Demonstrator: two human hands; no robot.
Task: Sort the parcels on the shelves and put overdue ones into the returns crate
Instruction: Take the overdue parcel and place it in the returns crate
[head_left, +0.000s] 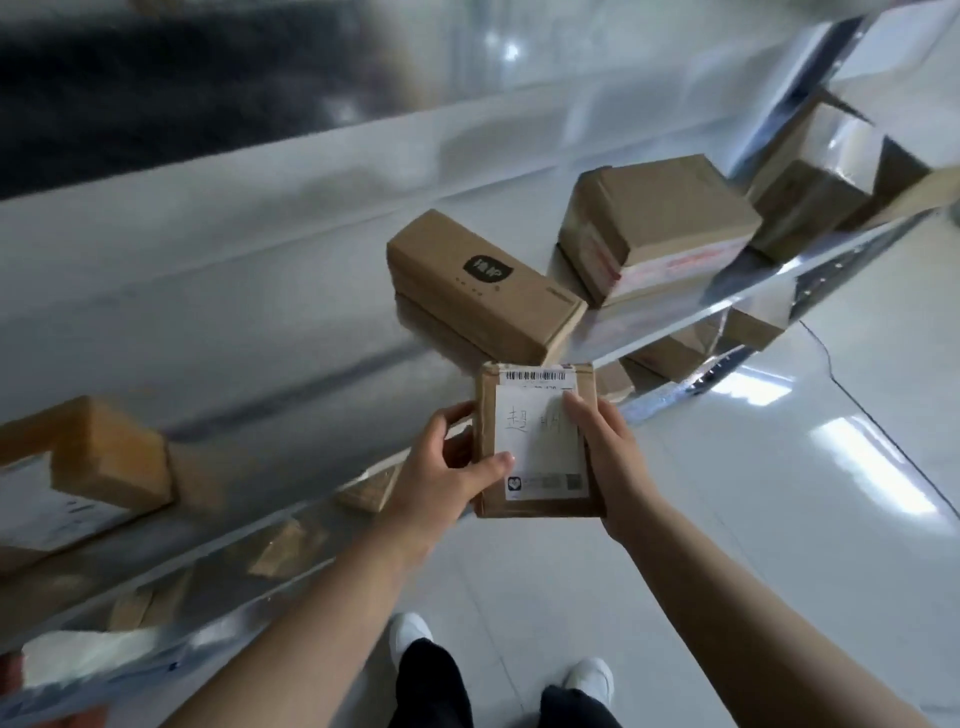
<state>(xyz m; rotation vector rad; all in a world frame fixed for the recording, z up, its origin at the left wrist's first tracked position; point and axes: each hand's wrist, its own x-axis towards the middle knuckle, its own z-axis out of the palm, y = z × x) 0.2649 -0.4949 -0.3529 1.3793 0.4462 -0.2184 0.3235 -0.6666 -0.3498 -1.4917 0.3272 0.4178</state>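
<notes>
— So, where's the parcel (537, 441)?
— Lower centre of the frame, off the shelf (291, 332), label up.
— And the fingers?
— Left hand (447, 462) grips its left edge, thumb on the label; right hand (608, 457) holds the right side.

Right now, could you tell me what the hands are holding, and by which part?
Both hands hold one small cardboard parcel: the left hand grips its left edge, thumb on the label, and the right hand grips its right edge.

Matt cardboard parcel (537, 441); glossy metal shelf (260, 291).
</notes>
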